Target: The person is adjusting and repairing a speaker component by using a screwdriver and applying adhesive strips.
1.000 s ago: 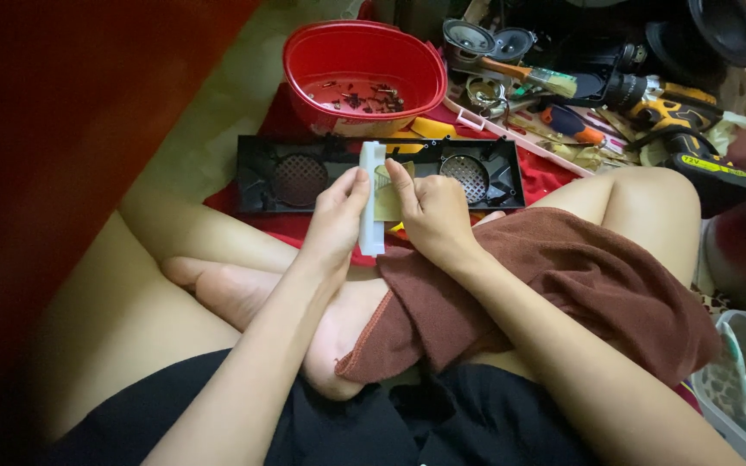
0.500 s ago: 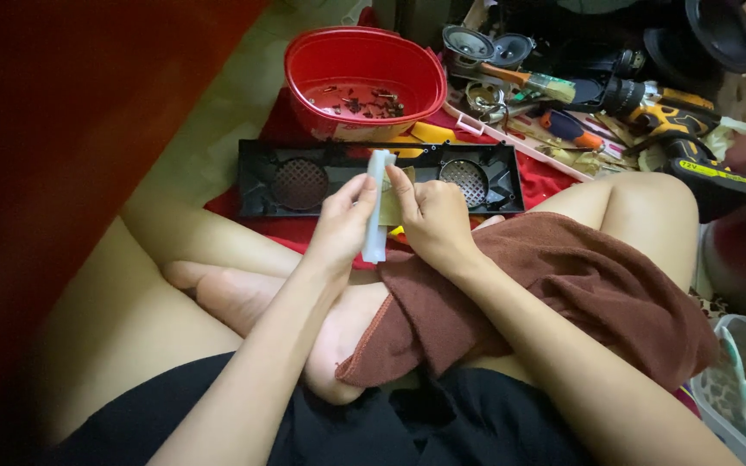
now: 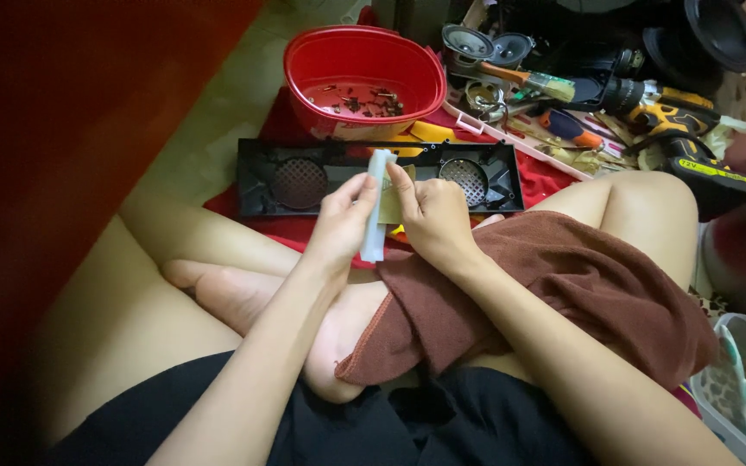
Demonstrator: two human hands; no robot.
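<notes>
My left hand grips a long pale grey-white bar held upright in front of my crossed legs. My right hand presses a small tan sheet, like sandpaper, against the bar's right side with its fingers curled on it. Both hands hover just above a black plastic speaker grille panel with two round mesh openings, which lies on a red cloth on the floor.
A red plastic basin holding several small screws stands behind the panel. Loose speakers, a brush, screwdrivers and a yellow-black cordless drill crowd the far right. A brown towel drapes my right thigh. A clear box sits at lower right.
My hands stay on the bar; the right hand's fingers with the tan sheet have shifted slightly along it. Nothing else has moved.
</notes>
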